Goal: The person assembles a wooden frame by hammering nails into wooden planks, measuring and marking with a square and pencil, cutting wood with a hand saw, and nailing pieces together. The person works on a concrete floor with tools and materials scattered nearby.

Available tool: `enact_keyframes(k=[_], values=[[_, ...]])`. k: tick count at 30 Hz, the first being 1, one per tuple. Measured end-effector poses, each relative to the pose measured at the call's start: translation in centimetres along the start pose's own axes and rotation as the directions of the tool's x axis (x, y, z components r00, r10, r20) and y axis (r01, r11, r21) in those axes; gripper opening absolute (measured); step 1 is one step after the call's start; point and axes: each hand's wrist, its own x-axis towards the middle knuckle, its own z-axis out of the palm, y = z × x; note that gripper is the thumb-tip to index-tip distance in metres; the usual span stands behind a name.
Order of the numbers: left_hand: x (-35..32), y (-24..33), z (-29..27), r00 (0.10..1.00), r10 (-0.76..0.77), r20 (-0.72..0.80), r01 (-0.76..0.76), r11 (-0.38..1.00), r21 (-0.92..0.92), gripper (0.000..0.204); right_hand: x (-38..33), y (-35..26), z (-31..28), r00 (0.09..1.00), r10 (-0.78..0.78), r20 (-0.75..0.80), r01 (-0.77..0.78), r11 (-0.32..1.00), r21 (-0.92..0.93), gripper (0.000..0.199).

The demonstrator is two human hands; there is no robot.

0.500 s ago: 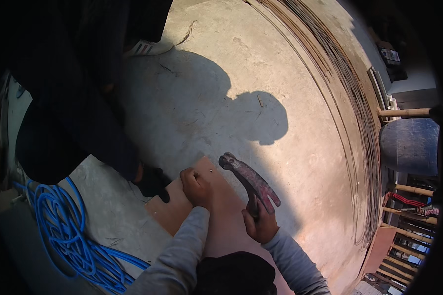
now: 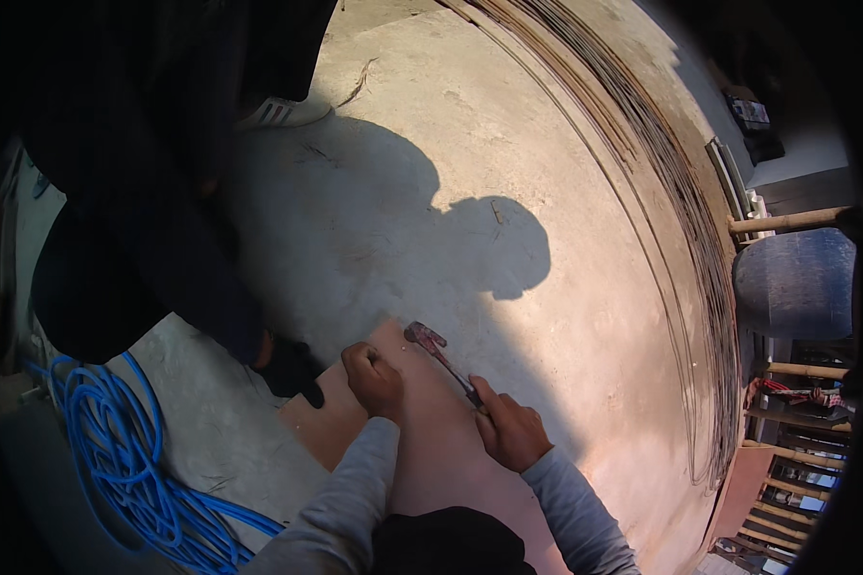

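Observation:
A reddish-brown flat board (image 2: 438,446) lies on the concrete in front of me. My right hand (image 2: 514,431) grips the dark handle of a claw hammer (image 2: 426,337), whose worn red head is low over the board's far corner. Close by that head, a small pale spot, perhaps a nail, shows on the board; it is too small to be sure. My left hand (image 2: 374,380) is closed in a fist at the board's left side, and whatever it may hold is hidden. Another person's dark-gloved hand (image 2: 292,372) presses on the board's left corner.
Dark clothing of the other person fills the upper left, with a striped shoe (image 2: 288,113) behind. A coiled blue hose (image 2: 129,446) lies at lower left. Long thin rods (image 2: 647,134) curve along the right, beside a blue barrel (image 2: 798,285) and a bamboo rack (image 2: 796,484).
The hammer has swung down and left, so its head is now low by the board's far corner. My left fist has shifted only slightly.

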Motion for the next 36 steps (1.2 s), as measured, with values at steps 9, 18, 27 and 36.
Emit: enact_keyframes(k=[9, 18, 27, 36], values=[[-0.6, -0.5, -0.3, 0.998, -0.027, 0.052, 0.028, 0.999, -0.026, 0.01, 0.0, 0.7, 1.8, 0.99, 0.122, 0.065, -0.124, 0.992, 0.034, 0.055], [0.2, 0.1, 0.1, 0.997, 0.051, 0.058, -0.041, 0.986, -0.163, 0.013, -5.0, 0.3, 2.5, 0.996, 0.011, -0.083, 0.01, 0.968, 0.25, 0.055], [-0.4, 0.3, -0.3, 0.978, 0.1, 0.181, -0.1, 0.995, -0.007, 0.018, -17.0, 2.3, 2.3, 0.758, 0.329, -0.564, -0.024, 0.877, 0.479, 0.05], [-0.1, 0.2, -0.3, 0.875, 0.315, 0.368, -0.364, 0.928, 0.072, 0.031, -26.9, 5.1, 12.8, 0.84, 0.517, -0.165, -0.341, 0.74, 0.58, 0.046]])
